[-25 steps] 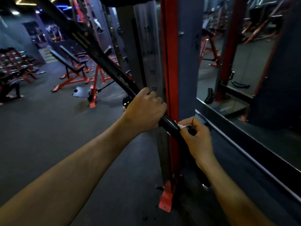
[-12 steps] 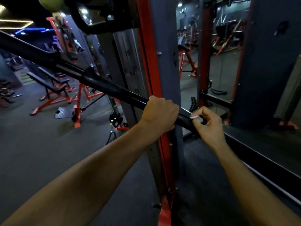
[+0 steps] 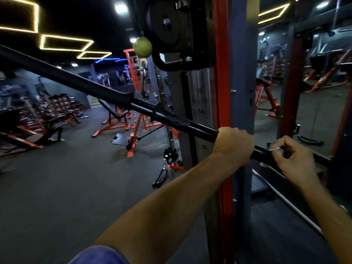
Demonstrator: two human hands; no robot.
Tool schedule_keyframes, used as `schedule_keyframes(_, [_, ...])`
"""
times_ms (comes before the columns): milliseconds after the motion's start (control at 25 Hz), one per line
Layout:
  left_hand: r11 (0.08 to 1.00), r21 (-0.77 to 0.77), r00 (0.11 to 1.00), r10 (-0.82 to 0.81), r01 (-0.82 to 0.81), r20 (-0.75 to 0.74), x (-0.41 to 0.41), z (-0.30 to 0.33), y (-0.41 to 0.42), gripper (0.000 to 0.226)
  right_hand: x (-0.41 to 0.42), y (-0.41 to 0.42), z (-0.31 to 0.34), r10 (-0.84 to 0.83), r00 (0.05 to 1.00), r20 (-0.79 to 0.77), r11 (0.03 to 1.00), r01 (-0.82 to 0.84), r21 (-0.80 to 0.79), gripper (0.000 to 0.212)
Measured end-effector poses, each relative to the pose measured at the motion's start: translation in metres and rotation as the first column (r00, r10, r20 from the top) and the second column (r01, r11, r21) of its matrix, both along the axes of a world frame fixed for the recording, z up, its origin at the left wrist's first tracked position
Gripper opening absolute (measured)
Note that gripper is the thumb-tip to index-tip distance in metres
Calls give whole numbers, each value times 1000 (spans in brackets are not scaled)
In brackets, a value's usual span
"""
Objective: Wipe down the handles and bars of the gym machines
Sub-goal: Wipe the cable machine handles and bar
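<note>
Dark gym floor fills the lower left. One long black metal bar [image 3: 118, 96] runs from upper left to lower right. At middle right, the left hand [image 3: 233, 145] grips it, and the right hand [image 3: 293, 159] pinches a small white wipe [image 3: 274, 149] against it.

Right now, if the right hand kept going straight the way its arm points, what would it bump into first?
Probably the black bar: the right hand, pinching a small white scrap, is already at it. Beyond lies the mirror, though depth is unclear.

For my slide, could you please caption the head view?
Left hand grips the black bar while the right hand pinches a small white wipe against it.
</note>
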State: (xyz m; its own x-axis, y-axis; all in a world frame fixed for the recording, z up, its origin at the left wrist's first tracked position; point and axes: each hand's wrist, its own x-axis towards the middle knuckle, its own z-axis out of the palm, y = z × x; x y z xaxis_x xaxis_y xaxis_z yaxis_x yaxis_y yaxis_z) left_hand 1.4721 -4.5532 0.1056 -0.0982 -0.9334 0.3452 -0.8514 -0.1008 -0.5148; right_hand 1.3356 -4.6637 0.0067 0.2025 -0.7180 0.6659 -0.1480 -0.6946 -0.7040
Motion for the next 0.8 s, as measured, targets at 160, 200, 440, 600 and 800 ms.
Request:
schedule_keyframes(160, [997, -53, 994, 48, -53, -97, 2, 14, -8, 24, -2, -9, 25, -29, 1000, -11, 994, 27, -109, 32])
schedule_keyframes(200, [996, -61, 992, 52, -59, -113, 2, 18, -9, 24, -3, -9, 31, -33, 999, -15, 990, 30, -140, 32])
schedule_keyframes(440, [987, -148, 990, 39, -59, -136, 4, 38, -13, 27, -13, -4, 62, -144, 989, -45, 905, 113, -409, 22])
schedule_keyframes(600, [969, -231, 991, 61, -87, -117, 12, 50, -19, 31, -2, 21, 76, -152, 988, -23, 821, 113, -560, 21])
schedule_keyframes(800, [966, -247, 985, 35, -77, -172, 16, 72, -22, 45, -29, 26, 86, -329, 942, -62, 742, 217, -634, 22])
